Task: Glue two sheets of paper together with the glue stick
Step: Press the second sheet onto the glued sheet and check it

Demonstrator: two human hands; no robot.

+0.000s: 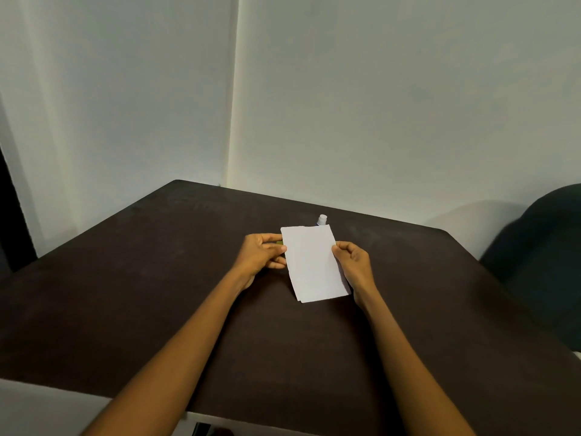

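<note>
The white sheets of paper [312, 264] are held just above the middle of the dark table [157, 278], stacked face to face; a second edge shows at the near left corner, so the two are slightly out of register. The left hand [262, 254] pinches the left edge with thumb on top and fingers curled beneath, and something yellowish shows between its fingers, too small to identify. The right hand [353, 262] pinches the right edge in the same manner. The glue stick [322, 219] stands on the table just beyond the far edge of the sheets; only its white top is visible, the rest hidden by the paper. Whether glue has been applied cannot be determined. If it has, the offset at the near corner may set permanently once pressure is applied. Lowering the sheets toward the far side could knock over the glue stick. A dark chair [540, 253] stands at the right.
</note>
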